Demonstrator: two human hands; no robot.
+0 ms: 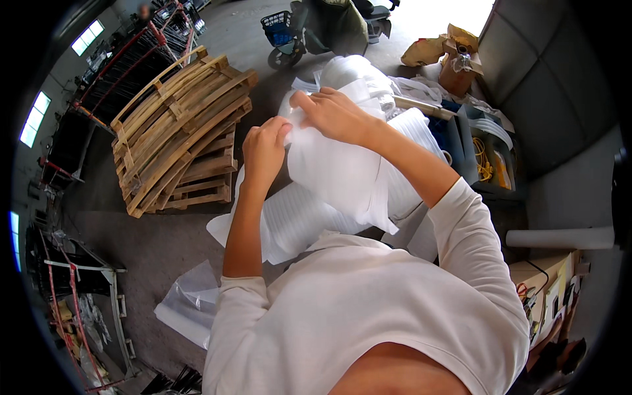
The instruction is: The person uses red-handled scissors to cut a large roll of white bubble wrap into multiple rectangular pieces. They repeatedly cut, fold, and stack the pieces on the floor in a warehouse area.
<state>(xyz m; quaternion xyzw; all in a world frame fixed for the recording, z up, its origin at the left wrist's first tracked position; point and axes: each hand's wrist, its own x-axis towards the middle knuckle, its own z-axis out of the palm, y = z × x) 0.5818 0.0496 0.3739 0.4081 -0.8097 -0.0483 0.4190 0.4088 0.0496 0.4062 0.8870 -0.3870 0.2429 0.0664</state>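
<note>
Both my hands hold up a white foam sheet (336, 168) by its upper edge, in front of my chest. My left hand (264, 148) is closed, thumb and fingers pinching the sheet's left corner. Just to the right and a little higher, my right hand (336, 115) has its fingers bent over the same edge, thumb pressed toward the left hand. The sheet hangs down in a loose fold. More white foam sheets (296, 214) with a ribbed look lie under and behind it. Whether anything is wrapped inside cannot be seen.
Stacked wooden pallets (184, 125) stand at the left. Clear plastic film (191, 299) lies on the floor at lower left. To the right are a grey bin (471, 148) with yellow cord and a cardboard box (459, 72). A scooter (322, 29) is parked at the far side.
</note>
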